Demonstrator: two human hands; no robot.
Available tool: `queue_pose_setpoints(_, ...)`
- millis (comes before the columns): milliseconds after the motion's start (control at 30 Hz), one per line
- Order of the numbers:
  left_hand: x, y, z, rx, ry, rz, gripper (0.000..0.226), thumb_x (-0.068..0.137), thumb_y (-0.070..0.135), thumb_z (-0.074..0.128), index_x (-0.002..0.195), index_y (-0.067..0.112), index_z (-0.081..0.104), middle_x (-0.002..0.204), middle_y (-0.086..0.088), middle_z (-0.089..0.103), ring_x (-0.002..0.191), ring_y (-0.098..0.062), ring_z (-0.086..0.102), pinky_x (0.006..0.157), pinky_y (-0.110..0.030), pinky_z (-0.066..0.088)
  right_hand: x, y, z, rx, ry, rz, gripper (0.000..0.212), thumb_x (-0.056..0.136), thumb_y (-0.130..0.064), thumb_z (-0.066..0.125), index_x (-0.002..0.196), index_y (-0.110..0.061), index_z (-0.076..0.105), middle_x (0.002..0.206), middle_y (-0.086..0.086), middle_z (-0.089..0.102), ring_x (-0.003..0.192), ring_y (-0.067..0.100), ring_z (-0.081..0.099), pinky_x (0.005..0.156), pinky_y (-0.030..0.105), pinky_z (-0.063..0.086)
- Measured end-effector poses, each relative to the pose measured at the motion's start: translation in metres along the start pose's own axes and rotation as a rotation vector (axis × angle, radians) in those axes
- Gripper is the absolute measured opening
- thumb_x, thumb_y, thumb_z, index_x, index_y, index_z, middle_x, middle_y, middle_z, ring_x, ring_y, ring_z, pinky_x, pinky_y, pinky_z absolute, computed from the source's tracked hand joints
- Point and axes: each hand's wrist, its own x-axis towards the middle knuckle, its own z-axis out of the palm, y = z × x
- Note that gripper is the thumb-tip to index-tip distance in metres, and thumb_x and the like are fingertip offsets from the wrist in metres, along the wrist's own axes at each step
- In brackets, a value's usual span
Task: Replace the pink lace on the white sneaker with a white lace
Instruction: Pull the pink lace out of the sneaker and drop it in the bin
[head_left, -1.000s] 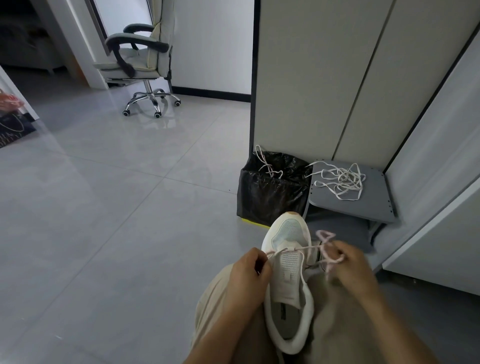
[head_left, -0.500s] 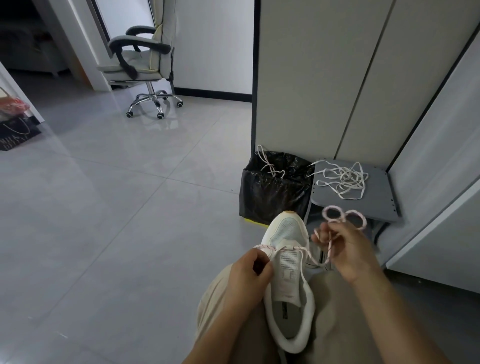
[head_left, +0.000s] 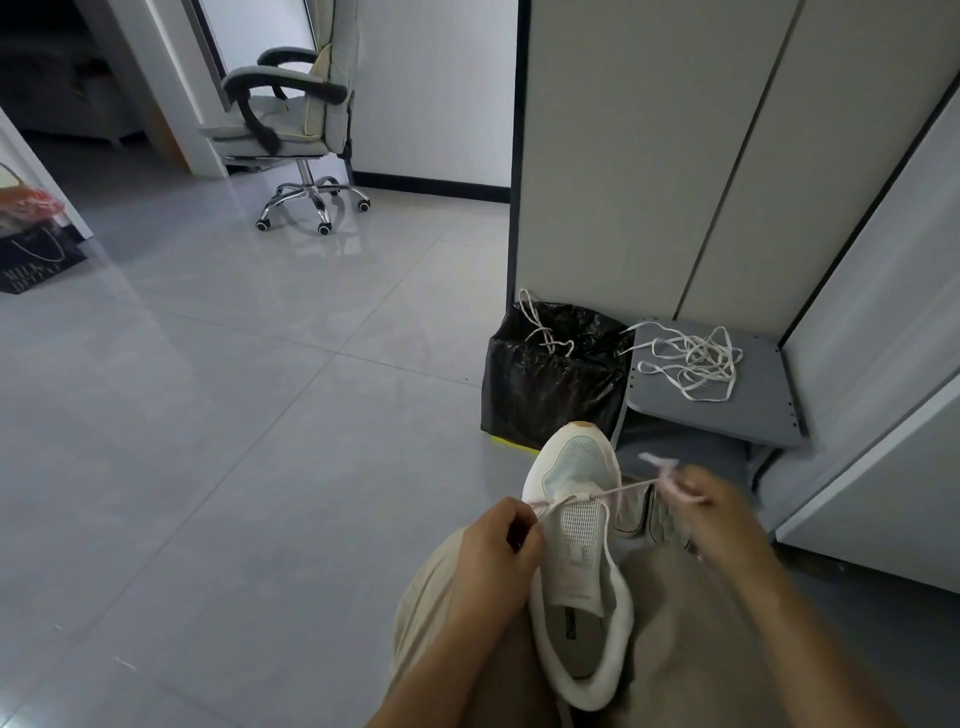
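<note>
The left hand (head_left: 497, 552) pinches the lace (head_left: 625, 488) at the sneaker (head_left: 577, 545); the blurred right hand (head_left: 723, 519) grips its bunched end.

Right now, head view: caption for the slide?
Left hand grips the white sneaker on the lap; right hand holds the pink lace taut; white lace lies on grey shelf.

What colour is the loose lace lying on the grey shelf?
White; the loose lace shows best in head view.
</note>
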Motion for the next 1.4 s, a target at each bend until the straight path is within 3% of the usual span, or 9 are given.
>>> queue_pose_setpoints(167,-0.001,0.003,0.000,0.020,-0.043,-0.008,0.022,0.085,0.014,0.058,0.071,0.029,0.051,0.063,0.012,0.053,0.060,-0.004,0.050,0.057,-0.011,0.039,0.012,0.026,-0.024,0.469,0.378,0.348,0.013,0.091,-0.007,0.050,0.087,-0.015,0.059,0.060,0.003,0.047,0.059,0.018,0.044,0.060,0.031,0.043)
queue_pose_setpoints(267,-0.001,0.004,0.001,0.018,-0.038,-0.015,0.018,0.085,0.015,0.058,0.073,0.026,0.051,0.064,0.012,0.053,0.059,-0.003,0.049,0.056,-0.013,0.039,0.020,0.012,-0.006,0.998,0.283,0.332,0.020,0.092,0.004,0.039,0.099,-0.008,0.054,0.062,0.001,0.063,0.063,0.016,0.064,0.067,0.028,0.057)
queue_pose_setpoints(333,-0.001,0.003,0.001,0.025,-0.046,-0.018,0.017,0.085,0.016,0.058,0.074,0.027,0.051,0.065,0.011,0.053,0.060,-0.004,0.049,0.056,-0.012,0.039,0.017,-0.008,0.005,1.134,0.141,0.263,0.018,0.092,0.001,0.040,0.092,-0.011,0.054,0.054,0.002,0.059,0.049,0.012,0.060,0.053,0.031,0.057)
queue_pose_setpoints(433,-0.001,0.006,0.000,-0.030,-0.044,-0.045,0.015,0.084,0.018,0.061,0.088,0.028,0.052,0.070,0.011,0.057,0.063,-0.002,0.053,0.060,-0.013,0.041,0.005,-0.024,0.018,0.629,-0.060,0.072,0.019,0.090,0.001,0.051,0.090,-0.018,0.052,0.053,0.002,0.049,0.039,0.009,0.046,0.040,0.025,0.040)
queue_pose_setpoints(567,0.000,0.008,0.001,-0.096,-0.043,-0.056,0.043,0.084,0.019,0.064,0.116,0.037,0.043,0.073,0.012,0.059,0.069,0.005,0.055,0.064,-0.009,0.043,-0.007,-0.022,0.036,0.058,-0.206,-0.206,0.024,0.080,-0.009,0.070,0.084,-0.031,0.059,0.075,-0.011,0.061,0.062,-0.001,0.058,0.057,0.011,0.044)
queue_pose_setpoints(733,0.001,0.008,0.004,-0.066,-0.023,-0.002,0.036,0.083,0.011,0.063,0.110,0.033,0.055,0.073,0.015,0.057,0.070,0.005,0.054,0.064,-0.008,0.041,-0.005,-0.013,0.054,-0.422,-0.031,-0.440,0.016,0.077,-0.022,0.073,0.091,-0.018,0.067,0.088,-0.006,0.058,0.076,0.014,0.059,0.057,0.020,0.038)
queue_pose_setpoints(867,0.003,0.005,0.006,-0.057,-0.035,-0.008,0.034,0.082,0.012,0.063,0.111,0.029,0.059,0.075,0.014,0.059,0.071,0.004,0.054,0.067,-0.011,0.044,-0.004,-0.016,0.062,-0.672,0.123,-0.630,0.037,0.046,-0.022,0.092,0.073,-0.019,0.067,0.071,-0.003,0.058,0.055,0.015,0.060,0.043,0.012,0.021)
queue_pose_setpoints(1133,-0.002,0.004,0.005,-0.103,0.042,0.052,0.042,0.082,0.006,0.063,0.110,0.036,0.055,0.070,0.013,0.061,0.072,-0.002,0.058,0.066,-0.009,0.045,0.000,-0.018,0.067,-0.775,0.128,-0.778,0.042,0.033,-0.019,0.093,0.064,-0.018,0.065,0.063,-0.005,0.058,0.052,0.010,0.058,0.039,0.013,0.036)
queue_pose_setpoints(1400,-0.002,-0.005,0.011,0.008,0.083,0.105,0.036,0.082,0.008,0.061,0.114,0.023,0.066,0.072,0.018,0.053,0.074,0.004,0.053,0.065,-0.007,0.039,0.011,-0.009,0.053,-0.572,0.000,-0.821,0.021,0.069,-0.038,0.049,0.063,-0.021,0.061,0.062,-0.009,0.052,0.050,0.006,0.047,0.047,0.012,0.024)
